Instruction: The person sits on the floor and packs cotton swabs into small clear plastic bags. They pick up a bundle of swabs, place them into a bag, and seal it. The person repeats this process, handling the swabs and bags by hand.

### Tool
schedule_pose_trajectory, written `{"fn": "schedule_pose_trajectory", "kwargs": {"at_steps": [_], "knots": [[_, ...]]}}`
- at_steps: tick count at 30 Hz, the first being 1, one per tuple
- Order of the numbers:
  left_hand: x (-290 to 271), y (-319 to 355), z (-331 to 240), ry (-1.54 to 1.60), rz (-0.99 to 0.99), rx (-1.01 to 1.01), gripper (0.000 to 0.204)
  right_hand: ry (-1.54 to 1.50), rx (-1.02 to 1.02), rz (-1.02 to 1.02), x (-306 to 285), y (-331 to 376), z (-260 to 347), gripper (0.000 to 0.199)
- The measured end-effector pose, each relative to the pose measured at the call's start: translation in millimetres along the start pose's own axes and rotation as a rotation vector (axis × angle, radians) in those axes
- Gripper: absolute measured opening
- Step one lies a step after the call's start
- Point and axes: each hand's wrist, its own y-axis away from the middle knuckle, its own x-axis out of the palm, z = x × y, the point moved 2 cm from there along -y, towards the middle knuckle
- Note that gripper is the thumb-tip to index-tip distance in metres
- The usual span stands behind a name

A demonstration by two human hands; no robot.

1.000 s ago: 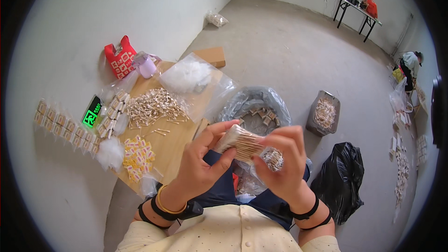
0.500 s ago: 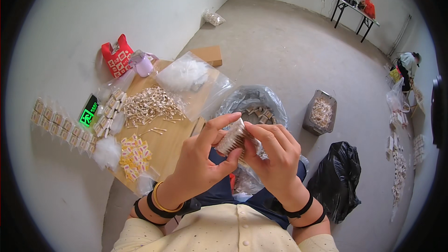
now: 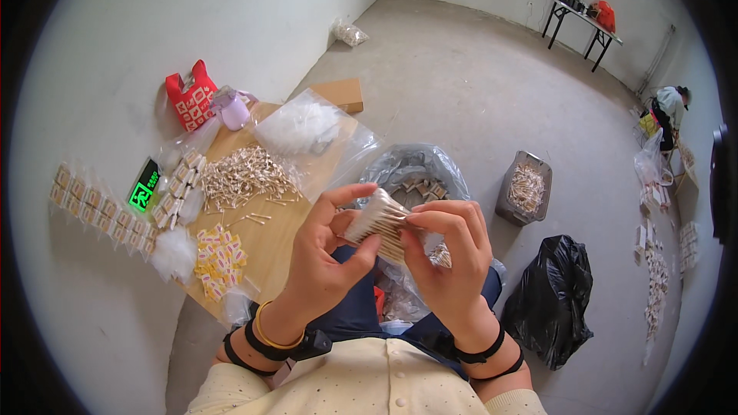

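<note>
A bundle of cotton swabs (image 3: 384, 227) with pale wooden sticks is held between my two hands above my lap. My left hand (image 3: 327, 250) grips its white cotton-tipped end, thumb on the near side and fingers behind. At the other end, my right hand (image 3: 450, 250) pinches the sticks with thumb and fingers. Just beyond the hands stands a container lined with a clear plastic bag (image 3: 453, 173), holding several bundled swabs. A pile of loose cotton swabs (image 3: 246, 177) lies on the wooden table (image 3: 284, 223) to the left.
Yellow-and-white paper labels (image 3: 219, 260) and clear plastic bags (image 3: 300, 124) lie on the table. Packed swab bundles (image 3: 100, 211) line the left side. A grey bin of swabs (image 3: 527, 188) and a black plastic bag (image 3: 550, 300) are on the floor at right. Another person (image 3: 670, 107) bends far right.
The bundle has tilted in my hands, so its sticks now show more along their length. Both hands have shifted slightly left and keep their hold.
</note>
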Motion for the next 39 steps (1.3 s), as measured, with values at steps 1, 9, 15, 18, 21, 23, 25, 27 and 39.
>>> {"fn": "schedule_pose_trajectory", "kwargs": {"at_steps": [1, 9, 15, 18, 21, 23, 25, 27, 39], "knots": [[-1, 0, 1, 0.058, -0.02, -0.005, 0.051, 0.005, 0.006, 0.009, -3, 0, -1, 0.024], [-1, 6, 9, 0.188, -0.015, 0.031, 0.04, -0.104, 0.089, 0.026, -8, 9, -6, 0.025], [7, 9, 10, 0.121, -0.002, 0.036, 0.04, 0.0, -0.044, 0.019, -8, 4, -2, 0.026], [12, 9, 7, 0.021, -0.009, 0.057, 0.041, 0.03, -0.154, -0.013, -3, -2, 1, 0.028], [12, 10, 3, -0.152, -0.021, 0.117, 0.044, 0.047, -0.177, -0.048, -2, -3, 1, 0.029], [13, 11, -2, -0.278, -0.03, 0.168, 0.045, 0.041, -0.167, -0.065, -3, -2, 1, 0.03], [16, 11, -6, -0.406, -0.041, 0.225, 0.046, 0.028, -0.163, -0.085, -3, -2, 1, 0.029], [18, 10, -7, -0.514, -0.066, 0.325, 0.049, 0.016, -0.156, -0.099, -3, -2, 2, 0.028], [22, 6, -10, -0.75, -0.117, 0.519, 0.051, -0.036, -0.189, -0.058, -1, -8, -6, 0.026]]}}
